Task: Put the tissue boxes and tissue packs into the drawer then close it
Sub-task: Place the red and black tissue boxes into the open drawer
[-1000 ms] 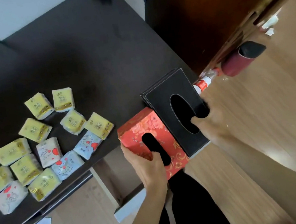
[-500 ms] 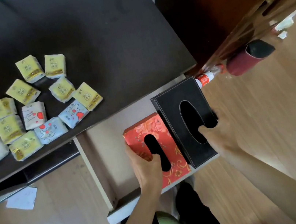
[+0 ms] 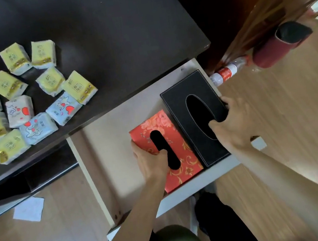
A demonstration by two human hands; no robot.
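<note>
Dark counter (image 3: 120, 33) at upper frame still carries the small tissue packs (image 3: 27, 102); red floral tissue box (image 3: 180, 158) in left hand (image 3: 152, 162) grip and black leather tissue box (image 3: 178, 105) in right hand (image 3: 235, 123) grip have dropped from counter edge into the open pale drawer (image 3: 113, 127) at centre, so release comes next.

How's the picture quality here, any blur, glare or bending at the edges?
Head view: wide-angle bending curves the dark desk edge and floor; soft blur throughout, worst at the green blob bottom centre; pale glare on the wooden floor at right; tissue packs print unreadable.
</note>
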